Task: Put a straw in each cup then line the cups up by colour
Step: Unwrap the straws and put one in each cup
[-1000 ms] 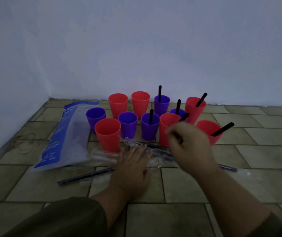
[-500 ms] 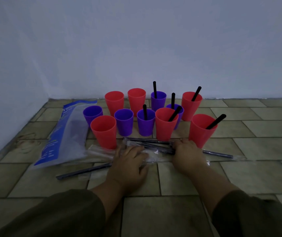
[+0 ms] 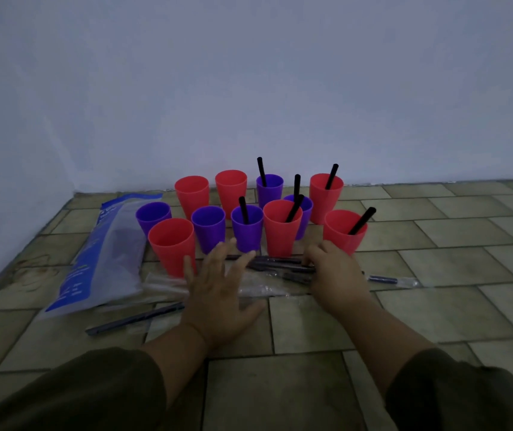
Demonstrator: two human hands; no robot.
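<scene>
Several red and purple cups stand clustered on the tiled floor. Black straws stick out of three purple cups [image 3: 246,231] and three red cups [image 3: 282,234]. The front-left red cup [image 3: 172,247], two back red cups [image 3: 192,195] and two left purple cups [image 3: 208,228] hold none. A pile of dark wrapped straws [image 3: 277,265] lies in front of the cups. My left hand [image 3: 217,290] lies flat with fingers spread over the pile's left end. My right hand [image 3: 334,273] curls its fingers round the pile's right end.
A blue and clear plastic bag [image 3: 102,259] lies to the left of the cups. One wrapped straw [image 3: 133,320] lies near my left wrist, another [image 3: 387,279] pokes out right of my right hand. Walls [image 3: 249,88] close off the back and left.
My right hand dropped from above the middle red cup to the straw pile and closed on it. My left hand spread its fingers and slid slightly forward.
</scene>
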